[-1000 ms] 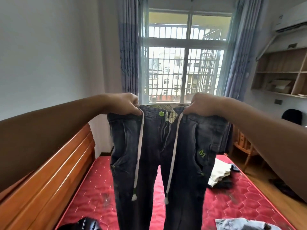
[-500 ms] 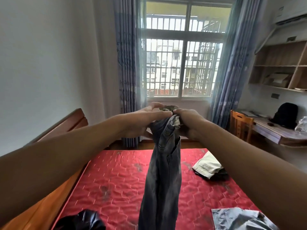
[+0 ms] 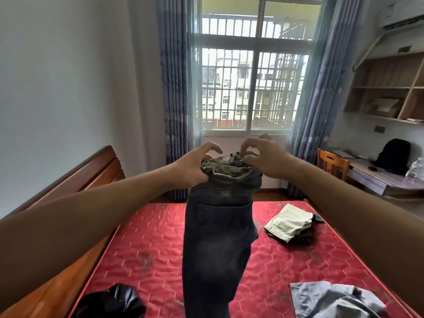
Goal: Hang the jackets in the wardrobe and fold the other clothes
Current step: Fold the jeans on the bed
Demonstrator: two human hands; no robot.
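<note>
The dark jeans (image 3: 218, 237) are hanging folded lengthwise above the middle of the red mattress (image 3: 149, 249). The left hand (image 3: 192, 167) is gripping the waistband, thumb and fingers closed on it. The right hand (image 3: 268, 157) is pinching its other side with curled fingertips. Folded beige trousers (image 3: 290, 222) are lying on the mattress's far right part, and a grey garment (image 3: 332, 299) at its near right.

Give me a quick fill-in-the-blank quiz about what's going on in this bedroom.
The left hand and right hand hold the jeans by the ____.
The mattress under them is ____.
The black backpack sits on the ____.
Missing words: waistband; red; desk.
</note>
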